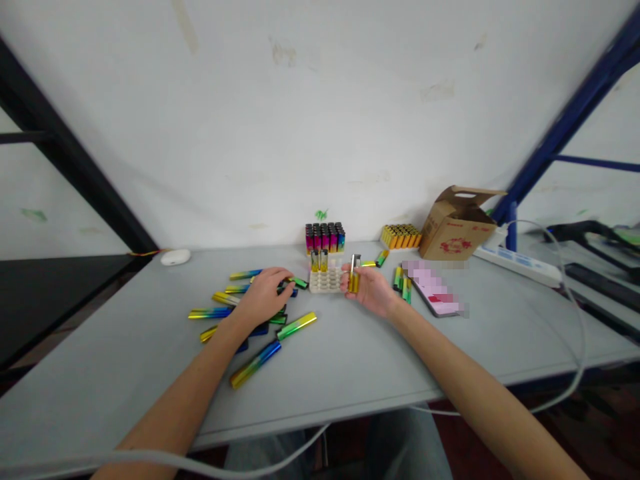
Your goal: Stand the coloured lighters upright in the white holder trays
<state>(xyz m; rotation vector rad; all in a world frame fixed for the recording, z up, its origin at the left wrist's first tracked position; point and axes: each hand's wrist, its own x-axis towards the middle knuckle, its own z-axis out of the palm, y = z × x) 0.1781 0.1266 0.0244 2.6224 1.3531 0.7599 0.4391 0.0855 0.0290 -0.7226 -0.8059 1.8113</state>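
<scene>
Pile, risk: here's the left hand (pixel 267 292) right over a jumble of lighters (pixel 209 313); they lie crossed, so a careless drag could send neighbours rolling.
Tray, risk: two upright lighters (pixel 324 261) stand tall in the white tray (pixel 325 285), right by the raised fingers; a sideways brush could tip one or nudge the tray.
Gold lighter, risk: up it comes in view, the gold lighter (pixel 353 283), slick-looking and pinched at the fingers; a loose pinch could let it slip or twist, I'd say.
Left hand: curled low, with lighters under and around its fingers; whether it grips one, I cannot tell.
Tray and hands: the tray sits between the two, just beside the right hand (pixel 376 292), with the dark-topped block (pixel 325 238) behind.
Right hand: closed on the gold lighter, palm turned up, the lighter upright at its fingertips above the surface (pixel 345 353).
Right side: loose green lighters (pixel 398 279) lie near that hand, beside the phone (pixel 433 290).
</scene>
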